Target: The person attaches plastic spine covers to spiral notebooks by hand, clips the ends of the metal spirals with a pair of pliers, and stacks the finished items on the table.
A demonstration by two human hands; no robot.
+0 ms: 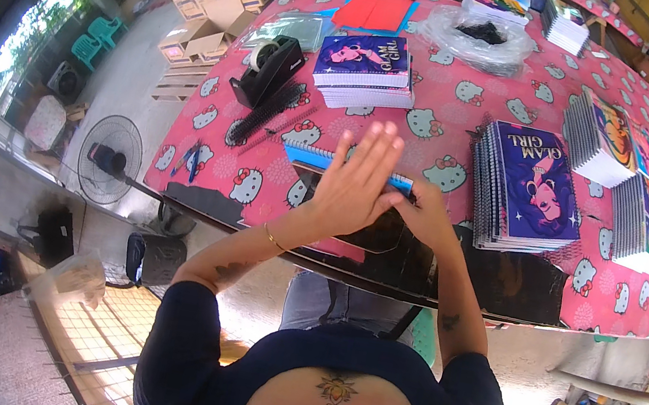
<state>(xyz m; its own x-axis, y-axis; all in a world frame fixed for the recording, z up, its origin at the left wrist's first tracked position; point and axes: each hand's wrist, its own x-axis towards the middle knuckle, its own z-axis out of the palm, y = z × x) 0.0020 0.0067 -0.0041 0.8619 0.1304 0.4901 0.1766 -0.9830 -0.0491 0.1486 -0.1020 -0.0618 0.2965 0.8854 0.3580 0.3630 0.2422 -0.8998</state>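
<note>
A spiral notebook (309, 153) with a blue edge and a wire coil along its top stands at the near side of the table, in front of me. My left hand (356, 182) leans against it, fingers straight and flat, pointing away from me. Around the notebook's right end, my right hand (427, 214) is closed, its thumb side near the left palm. Both hands hide much of the notebook. Below them, a dark bare patch (468, 271) of tabletop shows.
Purple-covered notebooks are stacked ahead (365, 71) and to the right (532, 183). Left of them are a black tape dispenser (267, 75) and loose black coils (268, 112). A clear plastic bag (445, 37) lies farther back. More notebooks (600, 138) stand at right; a fan (108, 158) is at left.
</note>
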